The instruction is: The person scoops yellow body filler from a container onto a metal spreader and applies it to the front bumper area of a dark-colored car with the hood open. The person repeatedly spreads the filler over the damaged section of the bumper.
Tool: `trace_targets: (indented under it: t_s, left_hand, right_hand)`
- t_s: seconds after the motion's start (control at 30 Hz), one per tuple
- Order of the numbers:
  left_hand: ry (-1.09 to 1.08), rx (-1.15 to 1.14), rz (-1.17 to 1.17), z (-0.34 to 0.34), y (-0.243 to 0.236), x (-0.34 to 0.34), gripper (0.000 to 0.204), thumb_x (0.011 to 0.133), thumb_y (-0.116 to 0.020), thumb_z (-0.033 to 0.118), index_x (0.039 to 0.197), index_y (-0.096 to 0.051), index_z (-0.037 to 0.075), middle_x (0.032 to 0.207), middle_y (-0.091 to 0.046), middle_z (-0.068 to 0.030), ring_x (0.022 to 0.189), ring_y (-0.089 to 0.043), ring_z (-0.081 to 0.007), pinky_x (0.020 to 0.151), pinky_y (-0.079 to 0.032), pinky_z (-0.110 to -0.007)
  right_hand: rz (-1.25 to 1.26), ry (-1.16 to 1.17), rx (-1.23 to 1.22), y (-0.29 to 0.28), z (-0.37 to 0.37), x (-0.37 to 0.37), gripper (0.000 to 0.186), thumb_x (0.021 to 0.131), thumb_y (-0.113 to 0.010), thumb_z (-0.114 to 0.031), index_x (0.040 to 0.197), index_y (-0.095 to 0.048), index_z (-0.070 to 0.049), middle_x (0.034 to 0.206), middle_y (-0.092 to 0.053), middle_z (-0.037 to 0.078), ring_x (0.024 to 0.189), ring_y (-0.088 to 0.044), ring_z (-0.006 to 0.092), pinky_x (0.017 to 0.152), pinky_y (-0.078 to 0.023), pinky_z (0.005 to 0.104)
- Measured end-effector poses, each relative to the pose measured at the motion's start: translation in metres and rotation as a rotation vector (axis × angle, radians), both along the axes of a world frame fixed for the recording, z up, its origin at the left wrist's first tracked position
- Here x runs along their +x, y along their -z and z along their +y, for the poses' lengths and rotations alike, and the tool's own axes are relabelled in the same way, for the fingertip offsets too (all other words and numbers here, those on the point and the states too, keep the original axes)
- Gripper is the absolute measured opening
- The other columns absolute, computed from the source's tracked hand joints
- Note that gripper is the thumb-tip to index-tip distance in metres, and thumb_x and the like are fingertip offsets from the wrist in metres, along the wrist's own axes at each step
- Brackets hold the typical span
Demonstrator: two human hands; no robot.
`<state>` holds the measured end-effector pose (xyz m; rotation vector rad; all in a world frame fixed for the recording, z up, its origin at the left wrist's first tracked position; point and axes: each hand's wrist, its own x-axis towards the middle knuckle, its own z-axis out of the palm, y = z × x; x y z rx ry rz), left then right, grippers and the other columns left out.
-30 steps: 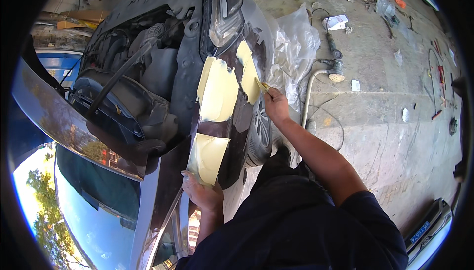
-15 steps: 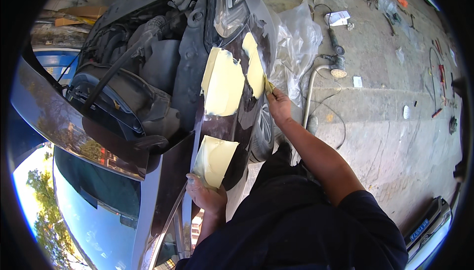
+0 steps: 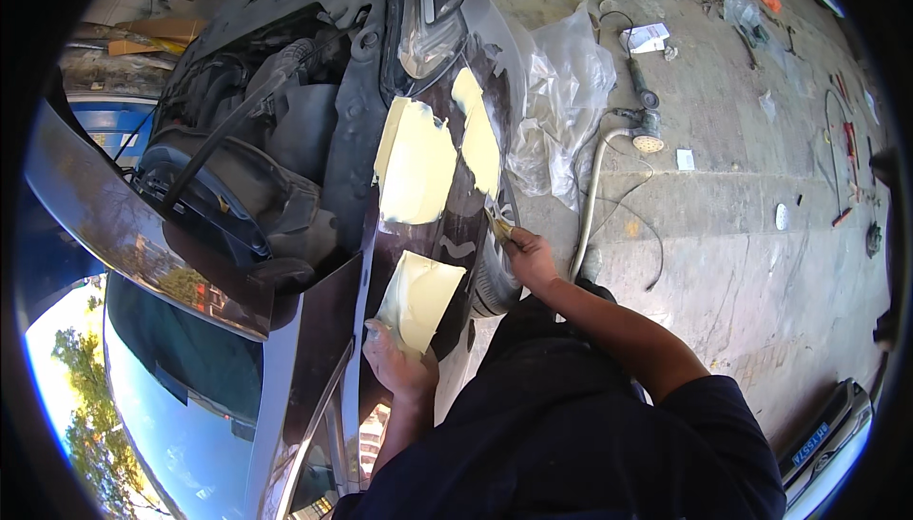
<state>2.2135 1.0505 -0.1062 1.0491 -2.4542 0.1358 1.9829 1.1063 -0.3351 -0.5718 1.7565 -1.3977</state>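
My left hand (image 3: pixel 403 370) grips the near end of a board (image 3: pixel 386 314) spread with cream-coloured body filler (image 3: pixel 426 294), held over the car's fender. Closed around a small putty spreader (image 3: pixel 499 226), my right hand (image 3: pixel 529 260) is at the wheel arch edge, just above the tyre (image 3: pixel 494 290). The dark, sanded fender (image 3: pixel 383 249) bears a broad filler patch (image 3: pixel 417 163) with ragged edges. Beside it, nearer the arch, runs a narrow filler patch (image 3: pixel 478 140). The spreader's tip lies below that narrow patch; whether it touches the panel is hard to tell.
To the left, the raised hood (image 3: pixel 152 244) stands over the engine bay (image 3: pixel 285 121), with the headlight (image 3: pixel 426 45) ahead. Right of the car, plastic sheeting (image 3: pixel 566 92), a hose (image 3: pixel 592 202) joined to a sander (image 3: pixel 648 130), and several tools lie on the concrete floor (image 3: pixel 732 263).
My right hand and the spreader have moved toward me along the wheel arch, away from the narrow patch. That patch's lower end looks smoother. My left hand still holds the board, nearly unmoved.
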Motion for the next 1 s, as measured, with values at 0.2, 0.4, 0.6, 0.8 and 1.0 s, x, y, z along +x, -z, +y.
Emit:
trace_targets:
  t_s: [0.2,0.4,0.6,0.8,1.0]
  left_hand:
    - [-0.333,1.107,1.054,0.015,0.064,-0.010,0.053,0.119,-0.045,0.040,0.139,-0.064,-0.006,0.129,-0.074,-0.0172,0.117,-0.074,-0.0285,0.103,-0.057,-0.041]
    - [-0.191,1.593,1.412,0.042,0.019,-0.096,0.060,0.123,-0.037,0.046,0.147,-0.061,-0.004,0.140,-0.072,-0.0156,0.130,-0.071,-0.0279,0.114,-0.053,-0.043]
    - [-0.203,1.517,1.591,0.061,-0.008,-0.129,0.053,0.121,-0.048,0.045,0.137,-0.067,-0.002,0.130,-0.075,-0.0142,0.119,-0.075,-0.0245,0.101,-0.058,-0.037]
    - [-0.105,1.242,1.221,0.067,-0.006,-0.129,0.061,0.122,-0.044,0.046,0.137,-0.067,-0.009,0.132,-0.075,-0.0162,0.119,-0.075,-0.0247,0.105,-0.057,-0.039]
    - [0.002,1.132,1.051,0.070,-0.014,-0.151,0.056,0.123,-0.040,0.036,0.129,-0.070,-0.011,0.125,-0.076,-0.0191,0.112,-0.074,-0.0238,0.098,-0.058,-0.036]
  right_hand:
    - [-0.678,0.233,-0.292,-0.102,0.027,-0.059,0.031,0.111,-0.064,-0.005,0.139,-0.076,0.000,0.119,-0.081,0.004,0.105,-0.073,0.0095,0.093,-0.058,0.0282]
    - [-0.495,-0.022,-0.511,-0.214,0.071,-0.089,0.037,0.115,-0.066,-0.013,0.149,-0.069,0.000,0.127,-0.078,0.006,0.108,-0.072,0.0144,0.101,-0.056,0.0298]
    - [0.293,-0.392,-0.543,-0.223,0.106,-0.113,0.037,0.104,-0.068,0.003,0.141,-0.072,0.001,0.127,-0.077,0.020,0.106,-0.077,0.0381,0.096,-0.061,0.0397]
    - [0.586,-0.183,-0.442,-0.230,0.126,-0.129,0.042,0.093,-0.066,0.010,0.133,-0.075,0.003,0.138,-0.073,0.023,0.120,-0.072,0.0415,0.105,-0.058,0.0437]
    - [0.779,-0.283,-0.447,-0.237,0.112,-0.103,0.058,0.087,-0.072,0.007,0.141,-0.080,-0.014,0.153,-0.063,0.014,0.133,-0.061,0.0415,0.116,-0.052,0.0482]
